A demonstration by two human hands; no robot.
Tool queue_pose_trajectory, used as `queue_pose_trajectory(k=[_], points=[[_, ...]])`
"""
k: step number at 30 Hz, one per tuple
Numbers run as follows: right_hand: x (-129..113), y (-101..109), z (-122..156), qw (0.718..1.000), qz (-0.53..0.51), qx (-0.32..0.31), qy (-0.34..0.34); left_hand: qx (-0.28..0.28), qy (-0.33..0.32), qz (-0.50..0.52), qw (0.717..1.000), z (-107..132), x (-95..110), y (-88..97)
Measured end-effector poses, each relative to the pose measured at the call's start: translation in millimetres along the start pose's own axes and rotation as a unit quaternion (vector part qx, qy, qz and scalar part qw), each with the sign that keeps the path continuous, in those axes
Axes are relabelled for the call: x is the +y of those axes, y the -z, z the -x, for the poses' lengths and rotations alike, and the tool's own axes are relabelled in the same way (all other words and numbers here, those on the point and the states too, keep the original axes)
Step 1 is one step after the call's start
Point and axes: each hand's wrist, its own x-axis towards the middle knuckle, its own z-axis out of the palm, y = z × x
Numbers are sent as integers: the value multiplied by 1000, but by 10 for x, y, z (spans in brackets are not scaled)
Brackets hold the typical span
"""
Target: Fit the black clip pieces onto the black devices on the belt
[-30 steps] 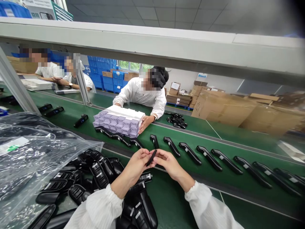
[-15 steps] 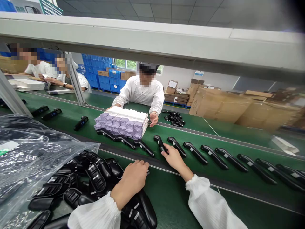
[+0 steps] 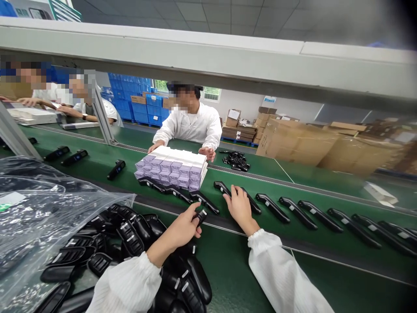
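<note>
In the head view my left hand (image 3: pixel 184 228) is closed around a black plastic piece (image 3: pixel 202 216) with a small white label, its index finger pointing forward. Most of that piece is hidden in the palm. My right hand (image 3: pixel 240 208) lies over the green belt with fingers apart, between a black curved handle (image 3: pixel 220 186) and another black handle (image 3: pixel 256 206) partly behind its fingers. Below my left hand lies a heap of black plastic shells (image 3: pixel 132 237), several with white labels.
Several black handles (image 3: pixel 273 208) lie in a slanted row along the green belt (image 3: pixel 182 208). Stacked white and purple boxes (image 3: pixel 172 167) stand before a co-worker (image 3: pixel 192 126). Clear plastic sheeting (image 3: pixel 58 217) covers the left side. A beam (image 3: pixel 195 48) crosses overhead.
My left hand has risen from the heap, bringing the black piece into view. My right hand has shifted right, off the handle it was touching. Boxes and handles sit slightly further right.
</note>
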Motion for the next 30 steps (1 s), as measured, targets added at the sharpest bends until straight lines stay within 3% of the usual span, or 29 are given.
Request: queue_pose_trajectory(k=[2,4,5,7,10,12,17,19,20,22,24,26,28,30], points=[[-122,198,88,983,-109,-33,143,-10,12,74,997,7,13,-13],[-270,407,179,923,-222,-130,288,-29,20,138,990,29,49,-8],[-337,504,215,890,-263,-178,327,-41,23,165,985,43,72,2],[-424,653,258,848,-327,-241,342,-61,24,209,976,70,119,34],[-434,721,280,807,-440,-300,256,-71,20,258,963,97,181,60],[-415,649,322,772,-527,-303,185,-84,16,277,957,111,216,21],[-402,334,554,679,-714,-171,-5,-129,15,248,960,214,326,-179],[-301,310,590,665,-732,-136,-57,-111,12,210,971,302,377,-148],[-211,330,579,679,-721,-122,-67,-92,-2,153,984,354,397,-96],[27,402,512,756,-644,-103,-55,-58,-46,-54,996,457,421,46],[277,453,427,862,-494,-111,-7,-67,-64,-316,944,530,424,163],[463,429,372,932,-335,-127,54,-99,-44,-467,877,553,413,193],[549,332,361,961,-226,-133,92,-108,-32,-508,854,537,403,148],[551,207,382,974,-152,-133,105,-102,-43,-505,856,507,400,90]])
